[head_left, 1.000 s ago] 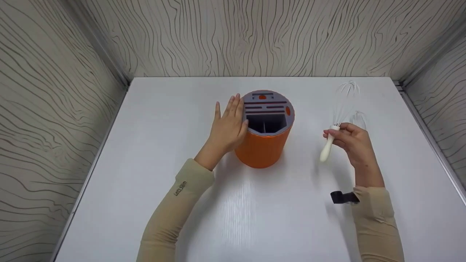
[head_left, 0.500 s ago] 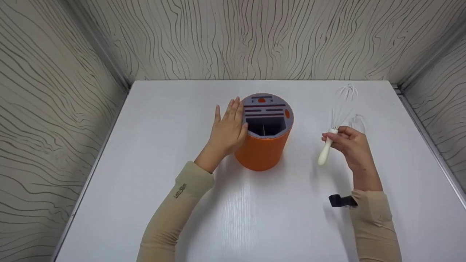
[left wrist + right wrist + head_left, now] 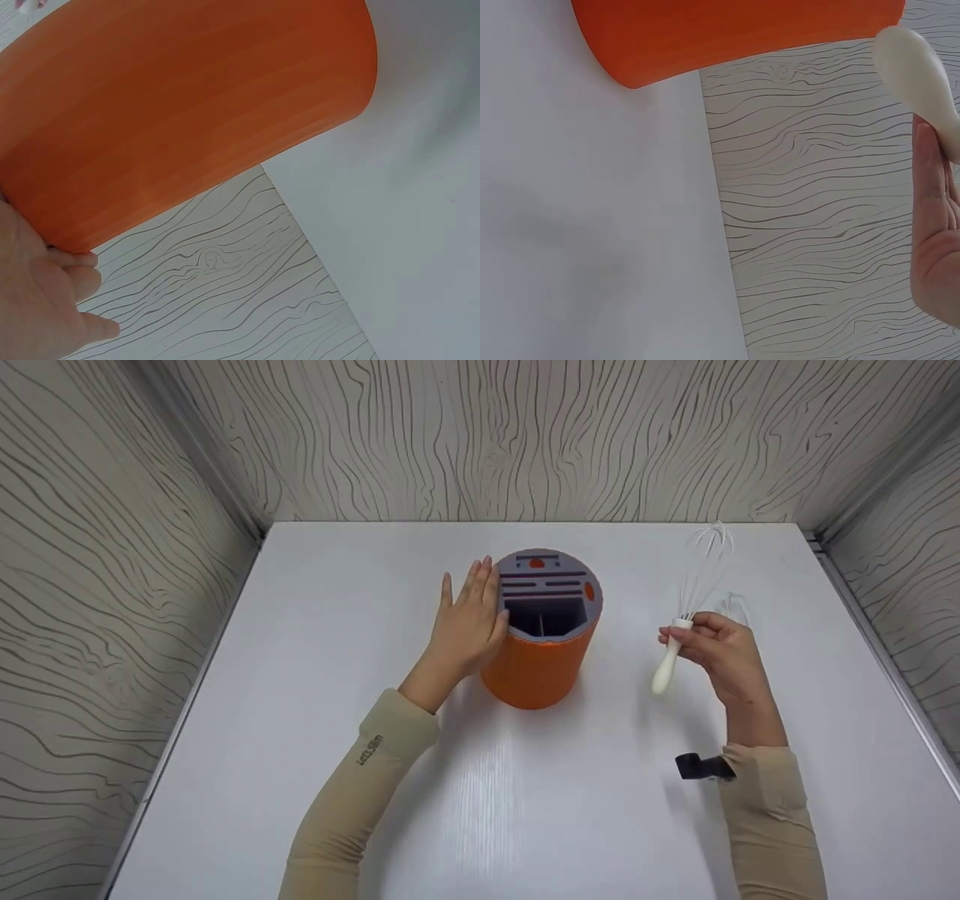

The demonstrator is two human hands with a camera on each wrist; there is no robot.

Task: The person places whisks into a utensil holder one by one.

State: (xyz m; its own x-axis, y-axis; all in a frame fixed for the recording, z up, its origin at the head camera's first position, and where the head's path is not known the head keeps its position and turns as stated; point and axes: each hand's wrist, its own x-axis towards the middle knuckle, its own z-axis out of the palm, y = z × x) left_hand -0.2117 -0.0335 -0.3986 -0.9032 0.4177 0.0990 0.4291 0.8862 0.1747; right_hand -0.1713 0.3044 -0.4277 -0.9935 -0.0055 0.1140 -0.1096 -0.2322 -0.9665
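Note:
An orange cylindrical utensil holder (image 3: pixel 534 675) stands upright on the white table, its grey slotted top (image 3: pixel 551 585) facing up. My left hand (image 3: pixel 466 630) rests flat against the holder's left side, fingers straight and the thumb by the rim. To the right of the holder, my right hand (image 3: pixel 720 652) pinches a whisk (image 3: pixel 667 664) where its cream handle meets the wires. The whisk is tilted, wire loops up and away, handle end down toward me. In the right wrist view the whisk's handle (image 3: pixel 915 71) sticks out past the fingers.
The white table (image 3: pixel 247 720) reaches back to a wood-grain patterned wall (image 3: pixel 495 442), with similar panels at left and right. A pale wire object (image 3: pixel 735 606) shows partly behind the right hand. A black strap piece (image 3: pixel 703 767) juts from the right sleeve.
Both hands and the holder keep nearly the same places. The whisk stays in the right hand, which has drifted very slightly left; the whole view shifts a little.

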